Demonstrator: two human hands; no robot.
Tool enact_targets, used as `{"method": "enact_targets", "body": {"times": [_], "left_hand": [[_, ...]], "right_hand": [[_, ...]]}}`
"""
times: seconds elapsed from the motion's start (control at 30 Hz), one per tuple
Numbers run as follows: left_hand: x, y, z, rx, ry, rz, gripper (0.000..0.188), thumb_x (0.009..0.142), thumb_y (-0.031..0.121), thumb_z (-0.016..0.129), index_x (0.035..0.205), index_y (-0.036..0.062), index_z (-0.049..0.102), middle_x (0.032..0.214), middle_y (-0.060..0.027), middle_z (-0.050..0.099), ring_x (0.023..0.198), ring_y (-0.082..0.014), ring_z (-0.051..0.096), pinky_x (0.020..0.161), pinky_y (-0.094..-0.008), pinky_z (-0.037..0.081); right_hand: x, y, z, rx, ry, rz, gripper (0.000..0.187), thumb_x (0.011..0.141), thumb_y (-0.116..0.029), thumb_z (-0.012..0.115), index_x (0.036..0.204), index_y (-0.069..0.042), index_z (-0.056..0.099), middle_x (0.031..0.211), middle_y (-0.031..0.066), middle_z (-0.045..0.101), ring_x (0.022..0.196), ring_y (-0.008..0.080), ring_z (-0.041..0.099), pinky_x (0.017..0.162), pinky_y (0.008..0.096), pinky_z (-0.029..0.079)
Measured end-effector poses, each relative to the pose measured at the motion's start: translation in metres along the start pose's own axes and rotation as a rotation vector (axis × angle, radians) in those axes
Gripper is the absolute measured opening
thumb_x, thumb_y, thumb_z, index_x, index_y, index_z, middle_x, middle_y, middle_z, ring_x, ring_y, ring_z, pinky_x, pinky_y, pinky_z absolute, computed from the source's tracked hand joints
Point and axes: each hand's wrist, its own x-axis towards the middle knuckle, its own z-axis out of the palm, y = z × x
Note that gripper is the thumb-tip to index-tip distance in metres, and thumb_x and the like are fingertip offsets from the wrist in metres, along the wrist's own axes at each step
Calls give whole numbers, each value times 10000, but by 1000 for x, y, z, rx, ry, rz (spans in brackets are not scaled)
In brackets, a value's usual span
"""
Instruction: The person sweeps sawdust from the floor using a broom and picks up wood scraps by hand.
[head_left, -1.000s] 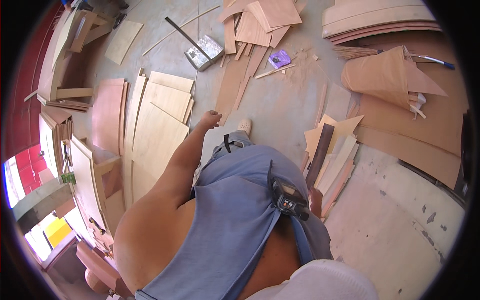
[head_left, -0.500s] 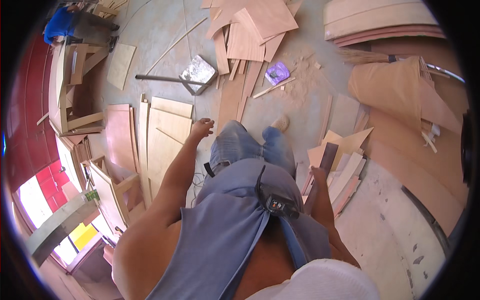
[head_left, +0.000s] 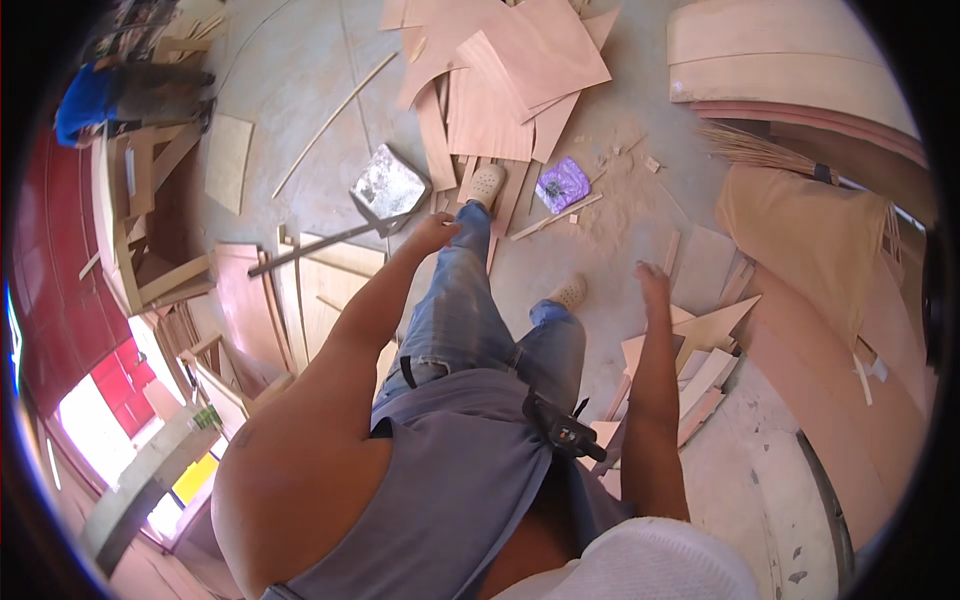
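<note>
My left hand (head_left: 432,233) hangs over my left thigh, its fingers loosely bent with nothing seen in them. Close by on the floor lies a silver square scoop (head_left: 390,185) with a long dark handle (head_left: 310,248); a gap separates hand and handle. My right hand (head_left: 653,280) is held out low on the right, fingers loosely apart and empty as far as I see. Below and beside it is a heap of wood offcuts (head_left: 700,350). My left shoe (head_left: 486,184) is at the edge of scattered thin plywood sheets (head_left: 490,110); my right shoe (head_left: 568,291) is on bare concrete.
A purple packet (head_left: 563,185) lies beside sawdust (head_left: 615,210) and a thin stick. Boards (head_left: 340,270) and wooden frames (head_left: 160,220) stand at left, where a person in blue (head_left: 85,105) bends. Stacked curved panels (head_left: 780,60), a broom (head_left: 760,150) and brown sheeting (head_left: 800,230) are at right.
My left leg has stepped forward, its shoe now near the plywood sheets. My right hand has swung forward, away from the dark strip it was beside. My left hand has moved slightly forward and right.
</note>
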Motion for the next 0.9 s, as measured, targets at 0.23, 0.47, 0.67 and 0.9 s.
{"method": "enact_targets", "body": {"times": [0.23, 0.47, 0.67, 0.9], "left_hand": [[247, 46, -47, 198, 59, 153, 729, 769, 522, 740, 1206, -45, 602, 879, -138, 685, 687, -200, 654, 628, -317, 553], [406, 93, -51, -356, 8, -219, 957, 734, 603, 737, 1285, -137, 484, 1178, -251, 584, 1115, -334, 584, 889, -415, 523], [477, 118, -32, -729, 135, -207, 1101, 733, 549, 773, 1416, -150, 265, 1390, -293, 384, 1268, -378, 445, 908, -477, 519], [535, 126, -26, -770, 153, -134, 1119, 725, 637, 725, 1420, -127, 295, 1400, -291, 400, 1289, -382, 429, 934, -488, 483]], "right_hand": [[111, -3, 152, -331, -309, -30, 354, 934, -299, 537, 1069, -3, 677, 1051, 235, 671, 1011, 358, 630, 881, 448, 470], [289, -79, 263, -40, -128, -227, 454, 923, -419, 510, 942, 8, 666, 996, 255, 654, 984, 413, 605, 859, 483, 457], [439, -171, 267, -90, 140, -66, 565, 855, -462, 619, 1132, 31, 629, 1081, 280, 632, 1066, 435, 582, 915, 471, 467], [574, -235, 198, -317, 355, -212, 984, 758, -529, 730, 1428, 71, 328, 1408, 304, 426, 1302, 402, 452, 1080, 441, 383]]}}
